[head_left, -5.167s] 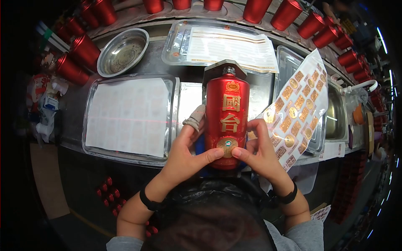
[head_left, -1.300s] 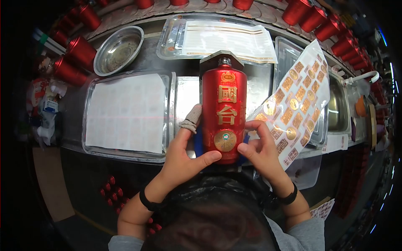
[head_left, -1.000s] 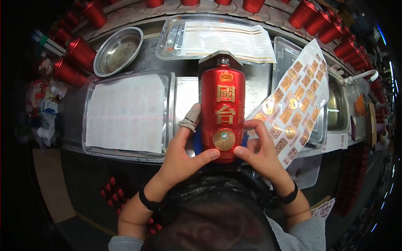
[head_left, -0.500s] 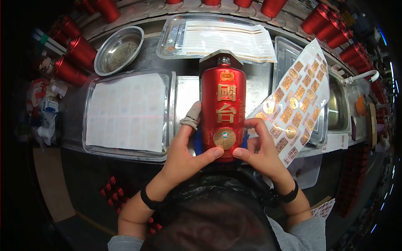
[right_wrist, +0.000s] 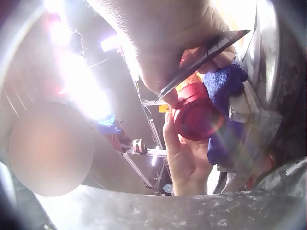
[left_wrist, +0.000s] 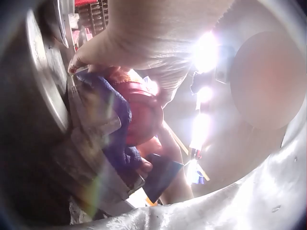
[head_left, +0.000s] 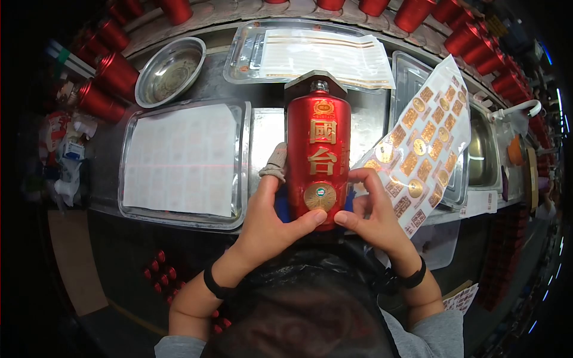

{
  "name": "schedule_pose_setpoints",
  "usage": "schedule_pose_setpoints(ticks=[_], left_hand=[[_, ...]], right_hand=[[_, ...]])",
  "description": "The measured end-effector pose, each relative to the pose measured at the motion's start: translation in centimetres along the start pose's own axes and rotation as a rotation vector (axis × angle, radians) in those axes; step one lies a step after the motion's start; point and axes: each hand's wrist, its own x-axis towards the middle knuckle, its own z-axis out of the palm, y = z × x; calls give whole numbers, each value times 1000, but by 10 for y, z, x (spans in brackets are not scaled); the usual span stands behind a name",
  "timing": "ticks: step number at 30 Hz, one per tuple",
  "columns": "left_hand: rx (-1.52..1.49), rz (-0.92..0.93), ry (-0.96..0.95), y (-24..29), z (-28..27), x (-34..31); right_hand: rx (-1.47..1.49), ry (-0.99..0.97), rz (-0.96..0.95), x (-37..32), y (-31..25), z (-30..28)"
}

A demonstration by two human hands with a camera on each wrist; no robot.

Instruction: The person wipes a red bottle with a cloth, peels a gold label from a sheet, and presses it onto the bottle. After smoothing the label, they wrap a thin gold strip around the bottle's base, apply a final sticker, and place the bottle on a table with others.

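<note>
A red bottle (head_left: 329,110) with raised gold characters lies face up, its neck pointing away from me. A round gold sticker (head_left: 319,192) with a green-white centre sits low on its front. My left hand (head_left: 261,218) holds the left side, thumb tip at the sticker's lower edge; a fabric cover (head_left: 274,162) wraps its index finger. My right hand (head_left: 377,218) grips the lower right side, thumb on the front, index finger bent. In the right wrist view a flat dark pointed piece (right_wrist: 204,62) shows at the right hand. Blue cloth (right_wrist: 225,88) lies under the bottle.
A sheet of gold stickers (head_left: 418,149) slants at the right, before a sink (head_left: 480,149). A tray (head_left: 245,155) with a white sheet is at the left, a metal bowl (head_left: 170,71) behind it. Another tray (head_left: 239,59) lies behind the bottle. Red containers (head_left: 412,15) line a conveyor.
Both thumbs lay on the sticker 5.2 seconds ago; the right one is now at its lower right. Lately my left thumb has slid right, up to the sticker's edge. Conveyor containers have moved right.
</note>
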Motion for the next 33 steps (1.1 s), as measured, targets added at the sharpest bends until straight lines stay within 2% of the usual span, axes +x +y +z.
schedule_pose_setpoints(ticks=[3,7,11,18,33], left_hand=[[-153,4,4,-8,-4,-5],[-243,-10,68,-12,-16,-14],[-238,-35,16,-14,-17,-22],[-248,-22,-20,-14,-3,-21],[-238,-21,-20,-15,-2,-20]], right_hand=[[123,51,17,-3,-2,-1],[172,240,8,-11,11,-5],[242,152,71,-18,9,1],[6,111,13,-17,1,11],[174,116,22,-10,8,12]])
